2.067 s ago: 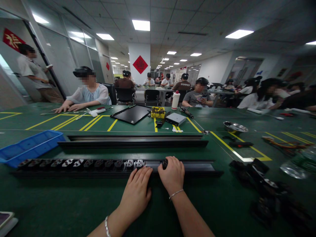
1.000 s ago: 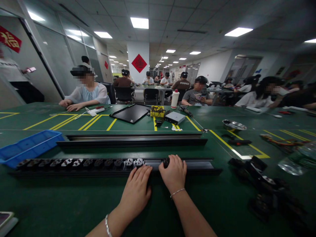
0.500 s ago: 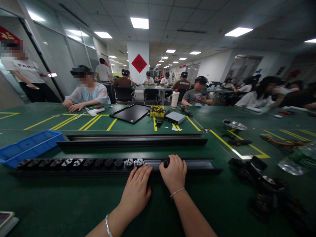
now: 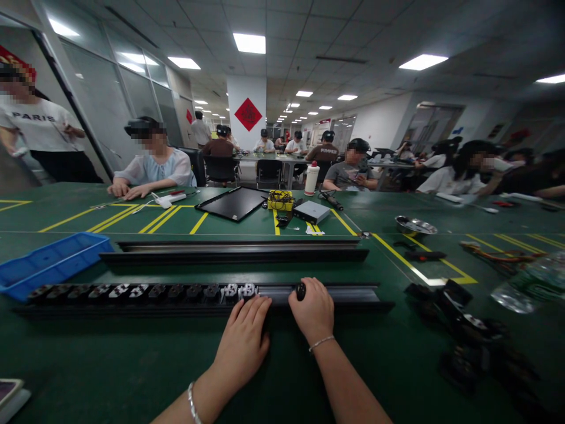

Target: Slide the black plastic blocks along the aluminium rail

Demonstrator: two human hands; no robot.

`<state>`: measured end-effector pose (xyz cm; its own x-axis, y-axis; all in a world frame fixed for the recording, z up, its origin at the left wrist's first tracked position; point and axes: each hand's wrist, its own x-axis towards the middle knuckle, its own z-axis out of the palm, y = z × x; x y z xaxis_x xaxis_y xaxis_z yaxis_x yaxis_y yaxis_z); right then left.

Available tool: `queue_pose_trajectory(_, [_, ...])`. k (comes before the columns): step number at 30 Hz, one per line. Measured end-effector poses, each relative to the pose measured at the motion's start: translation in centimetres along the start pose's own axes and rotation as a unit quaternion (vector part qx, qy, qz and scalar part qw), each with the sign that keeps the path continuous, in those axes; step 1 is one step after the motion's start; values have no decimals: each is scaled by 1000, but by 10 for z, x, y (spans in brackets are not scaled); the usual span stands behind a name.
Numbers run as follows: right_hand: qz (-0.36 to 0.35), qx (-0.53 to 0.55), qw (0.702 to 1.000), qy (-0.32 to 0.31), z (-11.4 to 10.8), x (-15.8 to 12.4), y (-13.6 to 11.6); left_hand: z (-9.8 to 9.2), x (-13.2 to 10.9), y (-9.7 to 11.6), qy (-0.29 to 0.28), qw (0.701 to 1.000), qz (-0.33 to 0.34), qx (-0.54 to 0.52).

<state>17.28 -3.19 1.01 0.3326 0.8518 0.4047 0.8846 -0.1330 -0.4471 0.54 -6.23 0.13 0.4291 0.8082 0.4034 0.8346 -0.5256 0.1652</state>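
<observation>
Low centre of the frame: from my remote desk I see the person's right hand [image 4: 312, 309] curled tight around a small black round part [image 4: 301, 290], holding it at the open channel of a long black rail [image 4: 353, 292] that lies flat across the green table [image 4: 132, 365]. The rail's left stretch carries a row of black socket modules [image 4: 136, 291], a few with white faces. Its right stretch is bare, glossy channel. The left hand [image 4: 242, 338] lies flat and loose, gripping nothing, its fingertips touching the rail's near edge just beside the last module. A second, bare rail [image 4: 233, 251] runs parallel behind. A blue tray [image 4: 48, 262] sits at the left edge, and loose black parts [image 4: 463, 330] are scattered at lower right.
</observation>
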Motion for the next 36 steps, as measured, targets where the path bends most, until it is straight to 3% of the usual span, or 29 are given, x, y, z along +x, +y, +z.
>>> queue_pose_trajectory(9, [-3, -38, 998, 40, 2, -3, 7, 1, 0, 0, 0, 1000, -1, 2])
queue_pose_trajectory(36, [21, -14, 1000, -1, -2, -1, 6, 6, -2, -3, 9, 1000, 4, 21])
